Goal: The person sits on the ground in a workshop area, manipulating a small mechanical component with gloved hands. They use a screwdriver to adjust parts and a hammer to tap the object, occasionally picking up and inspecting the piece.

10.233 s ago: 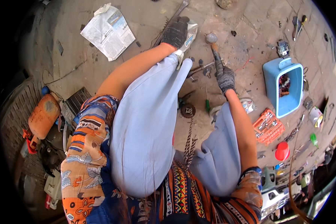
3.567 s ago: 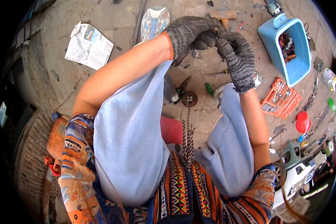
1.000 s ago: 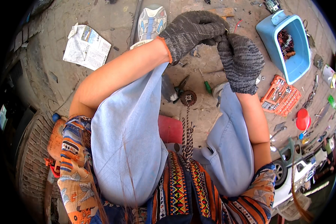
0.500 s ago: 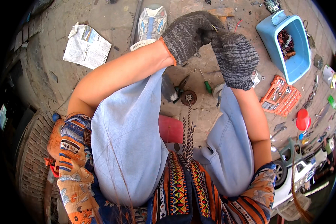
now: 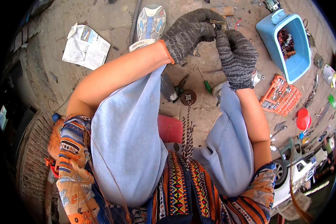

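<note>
My left hand (image 5: 192, 35), in a dark grey knitted glove with an orange cuff, is closed with its fingers curved round a small brownish metal piece (image 5: 220, 25). Only part of that piece shows, so its kind is unclear. From the other side my right hand (image 5: 238, 59), gloved alike, brings its bent thumb and fingertips against the lower end of the piece. Below the hands, on the ground between my legs, are a green-handled screwdriver (image 5: 208, 87), dark-handled pliers (image 5: 181, 86) and a round rusty metal part (image 5: 188, 98).
A light blue bin (image 5: 263, 37) holding copper-coloured scrap lies tipped at the right. Near it are an orange socket set (image 5: 275, 100) and a red cup (image 5: 303, 119). A printed sheet of paper (image 5: 86, 48) lies left of my shoe (image 5: 151, 23). A white vehicle (image 5: 298, 170) stands at lower right.
Both hands have shifted slightly, and my right hand's fingers have turned and opened a little. More of the small metal piece shows between the gloves.
</note>
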Action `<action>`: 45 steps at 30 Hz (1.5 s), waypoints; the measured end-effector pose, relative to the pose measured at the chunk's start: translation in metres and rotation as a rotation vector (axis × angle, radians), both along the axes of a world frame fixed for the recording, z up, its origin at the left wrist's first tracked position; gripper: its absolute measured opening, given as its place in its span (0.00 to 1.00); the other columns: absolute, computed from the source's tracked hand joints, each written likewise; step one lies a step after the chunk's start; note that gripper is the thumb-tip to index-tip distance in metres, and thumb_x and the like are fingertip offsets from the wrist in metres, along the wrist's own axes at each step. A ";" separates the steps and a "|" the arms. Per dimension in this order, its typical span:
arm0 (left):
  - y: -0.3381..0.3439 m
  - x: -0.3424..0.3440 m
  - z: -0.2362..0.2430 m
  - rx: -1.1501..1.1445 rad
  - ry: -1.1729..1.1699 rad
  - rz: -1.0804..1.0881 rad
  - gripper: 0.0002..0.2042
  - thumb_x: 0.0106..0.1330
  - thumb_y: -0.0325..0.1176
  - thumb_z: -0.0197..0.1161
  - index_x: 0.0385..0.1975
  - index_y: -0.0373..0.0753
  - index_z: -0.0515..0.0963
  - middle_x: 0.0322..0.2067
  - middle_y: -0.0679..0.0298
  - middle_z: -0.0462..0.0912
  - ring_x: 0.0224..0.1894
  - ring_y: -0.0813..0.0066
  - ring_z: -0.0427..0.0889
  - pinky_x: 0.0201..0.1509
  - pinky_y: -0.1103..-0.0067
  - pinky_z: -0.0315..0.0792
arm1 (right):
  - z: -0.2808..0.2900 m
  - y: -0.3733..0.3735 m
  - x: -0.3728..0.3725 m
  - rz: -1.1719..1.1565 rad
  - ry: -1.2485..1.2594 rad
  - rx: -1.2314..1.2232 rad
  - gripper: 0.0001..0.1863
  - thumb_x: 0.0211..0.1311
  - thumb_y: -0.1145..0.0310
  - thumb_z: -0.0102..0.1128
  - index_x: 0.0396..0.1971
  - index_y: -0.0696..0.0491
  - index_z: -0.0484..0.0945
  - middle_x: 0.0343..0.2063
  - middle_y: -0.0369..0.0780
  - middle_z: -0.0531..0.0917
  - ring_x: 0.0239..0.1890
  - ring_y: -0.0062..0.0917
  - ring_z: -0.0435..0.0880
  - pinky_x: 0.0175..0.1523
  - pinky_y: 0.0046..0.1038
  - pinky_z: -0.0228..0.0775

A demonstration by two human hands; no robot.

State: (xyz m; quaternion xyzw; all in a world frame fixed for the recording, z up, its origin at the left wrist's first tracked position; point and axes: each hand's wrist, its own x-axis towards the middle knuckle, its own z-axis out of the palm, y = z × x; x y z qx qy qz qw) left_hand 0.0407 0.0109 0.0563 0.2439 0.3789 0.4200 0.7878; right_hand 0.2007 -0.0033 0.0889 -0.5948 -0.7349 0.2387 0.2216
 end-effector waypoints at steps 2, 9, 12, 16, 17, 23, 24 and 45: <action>-0.001 0.001 -0.006 0.098 0.096 -0.045 0.13 0.60 0.28 0.56 0.44 0.39 0.76 0.36 0.66 0.79 0.39 0.82 0.76 0.42 0.84 0.72 | 0.001 0.000 0.002 -0.061 0.040 -0.048 0.10 0.55 0.66 0.62 0.28 0.59 0.79 0.20 0.43 0.80 0.22 0.26 0.79 0.31 0.25 0.71; -0.002 -0.004 -0.003 0.104 0.287 -0.118 0.13 0.60 0.39 0.60 0.42 0.42 0.79 0.36 0.68 0.80 0.36 0.82 0.77 0.34 0.84 0.73 | 0.002 0.000 0.005 0.016 -0.034 0.052 0.10 0.55 0.66 0.63 0.28 0.59 0.79 0.20 0.41 0.79 0.22 0.22 0.78 0.29 0.25 0.69; -0.001 -0.003 -0.007 0.239 0.359 -0.075 0.14 0.60 0.41 0.61 0.42 0.41 0.79 0.36 0.66 0.81 0.35 0.82 0.77 0.28 0.82 0.73 | -0.001 0.000 0.004 0.055 -0.035 0.086 0.11 0.57 0.66 0.61 0.29 0.59 0.79 0.20 0.39 0.79 0.23 0.19 0.77 0.29 0.24 0.69; 0.004 -0.005 0.004 0.306 0.472 -0.135 0.15 0.60 0.40 0.60 0.42 0.38 0.79 0.37 0.61 0.81 0.36 0.78 0.78 0.36 0.79 0.74 | -0.001 -0.004 0.004 -0.116 0.283 -0.297 0.13 0.61 0.64 0.57 0.34 0.60 0.78 0.23 0.38 0.81 0.25 0.16 0.77 0.31 0.21 0.69; 0.006 -0.005 0.012 0.233 0.449 -0.179 0.15 0.60 0.39 0.60 0.42 0.38 0.79 0.37 0.60 0.81 0.37 0.76 0.78 0.40 0.78 0.73 | 0.002 -0.004 0.005 -0.157 0.393 -0.418 0.13 0.62 0.64 0.56 0.35 0.60 0.78 0.24 0.37 0.81 0.26 0.16 0.78 0.31 0.20 0.69; 0.006 -0.011 -0.007 0.899 0.647 -0.044 0.11 0.61 0.35 0.57 0.41 0.40 0.79 0.42 0.57 0.79 0.44 0.63 0.78 0.48 0.73 0.71 | 0.004 -0.010 0.003 -0.167 0.592 -0.480 0.14 0.62 0.64 0.55 0.41 0.59 0.76 0.28 0.36 0.82 0.28 0.16 0.78 0.33 0.19 0.70; 0.005 -0.011 -0.007 0.932 0.701 -0.034 0.11 0.61 0.35 0.57 0.41 0.40 0.79 0.42 0.57 0.79 0.45 0.62 0.77 0.49 0.72 0.70 | 0.009 -0.011 0.002 -0.223 0.674 -0.553 0.14 0.61 0.64 0.56 0.41 0.59 0.76 0.29 0.36 0.82 0.28 0.16 0.78 0.33 0.18 0.70; 0.007 -0.017 -0.021 1.174 0.815 0.005 0.13 0.61 0.36 0.58 0.43 0.40 0.78 0.44 0.56 0.77 0.46 0.59 0.76 0.51 0.70 0.69 | 0.004 -0.010 0.003 -0.164 0.510 -0.479 0.13 0.65 0.67 0.47 0.41 0.60 0.76 0.26 0.44 0.82 0.26 0.27 0.81 0.33 0.27 0.73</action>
